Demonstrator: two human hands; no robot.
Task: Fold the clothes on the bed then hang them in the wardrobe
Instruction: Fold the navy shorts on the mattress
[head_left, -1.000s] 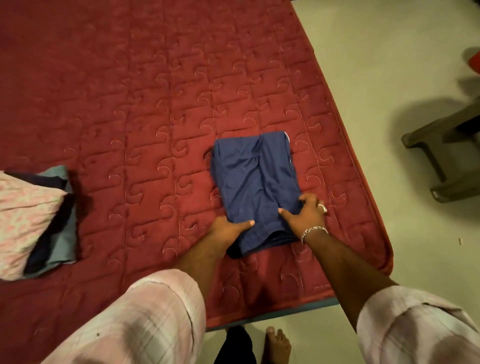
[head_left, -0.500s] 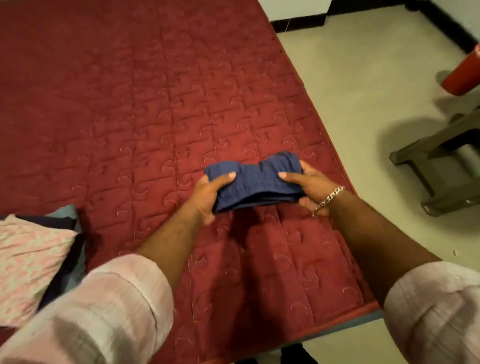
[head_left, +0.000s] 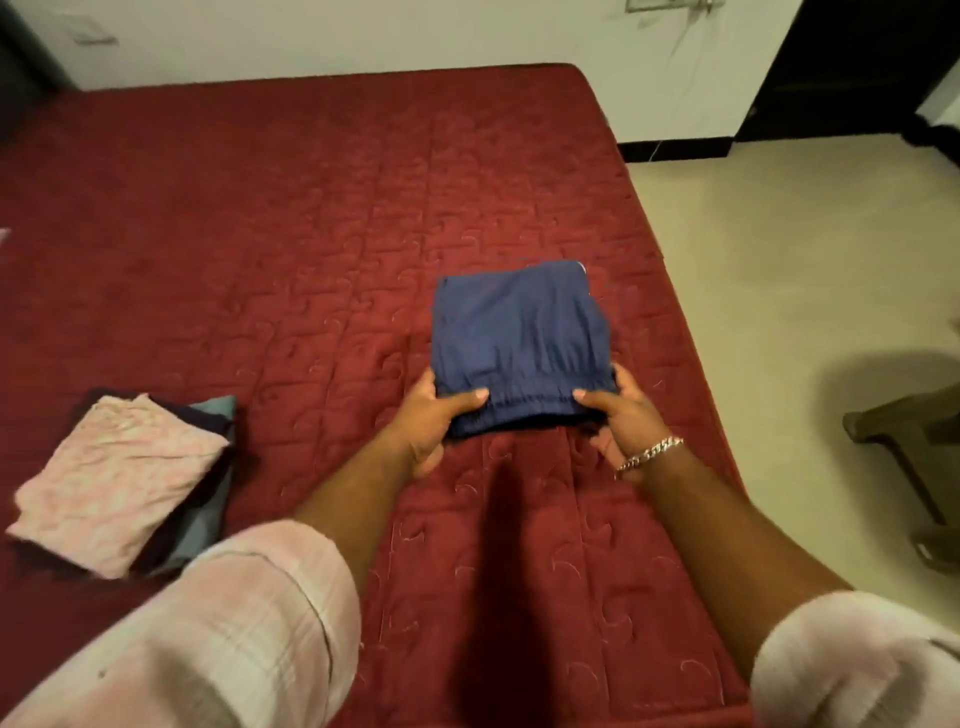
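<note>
Left hand (head_left: 434, 421): thumb lies on top of the near edge of the folded blue garment (head_left: 519, 338), fingers curled beneath it; the grip takes the near left corner. Right hand (head_left: 621, 415): same hold on the near right corner, thumb on top, fingers under. A bracelet (head_left: 649, 454) sits at the right wrist. Both hands pinch the bundle; neither is free.

Garment position: between the two hands and extending away from them, apparently lifted off the red mattress (head_left: 311, 234); a shadow falls on the quilting nearer the body than the hands. Whether the far edge still touches the mattress cannot be told.

Orientation: folded into a rough rectangle. The gathered, waistband-like edge faces the person, at the thumbs; the opposite edge points away toward the wall. Long axis judged to run from the hands outward, though only slightly longer than the width.

Risk notes (judgement):
- Support is at the near edge only. The far half is unsupported, so it may droop and the layers may slide open during transfer.
- Thumb pressure bunches the gathered edge; the top layer could shift sideways and spoil the fold.
- A quick swing to the left could fan the layers apart.

Further out: to the left of the left hand, well apart, lies a stack of folded clothes (head_left: 124, 478), pink piece on top, darker and grey-blue pieces below. A careless set-down there could skew that stack. To the right of the right hand, beyond the mattress edge, is the floor (head_left: 779, 260).
</note>
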